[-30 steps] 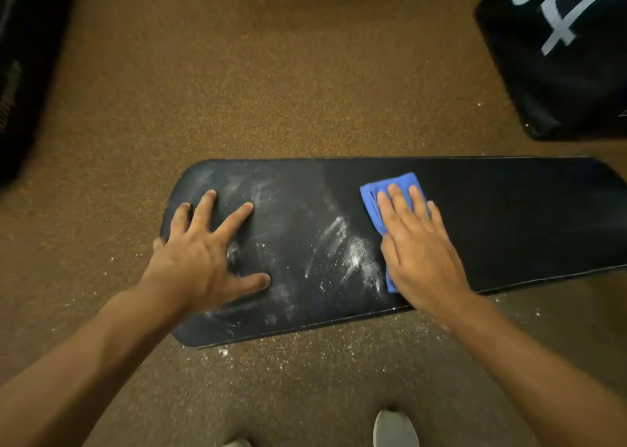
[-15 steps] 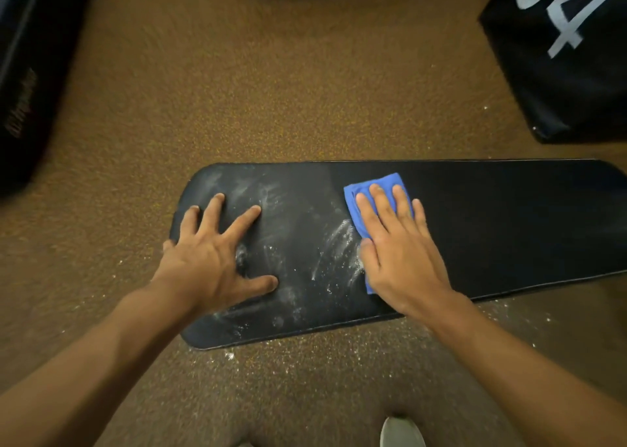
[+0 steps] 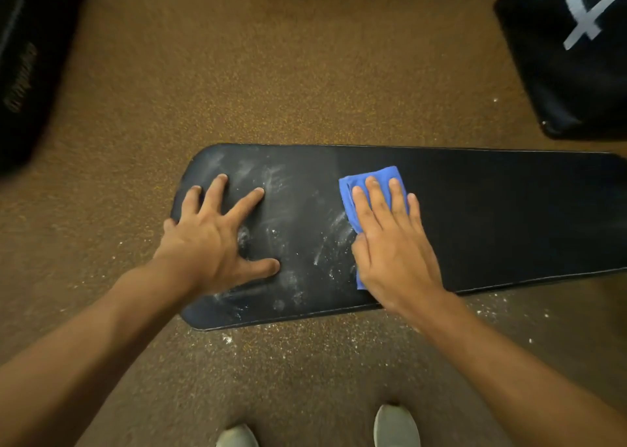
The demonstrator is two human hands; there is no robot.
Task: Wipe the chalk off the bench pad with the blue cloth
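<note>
Speckled brown rubber floor [image 3: 305, 73], black pads at left [image 3: 20, 73] and upper right [image 3: 576, 73]

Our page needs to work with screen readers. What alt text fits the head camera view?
A right hand presses a blue cloth flat on a black bench pad smeared with white chalk, while the left hand braces the pad's rounded end. The pad lies on brown speckled floor, with two shoes at the bottom edge.

Two bare forearms are showing, with no sleeves, watch or rings on the left hand [image 3: 210, 243] or the right hand [image 3: 393, 243]. The person is wearing pale grey shoes [image 3: 396, 426], their rounded toes peeking in below.
</note>
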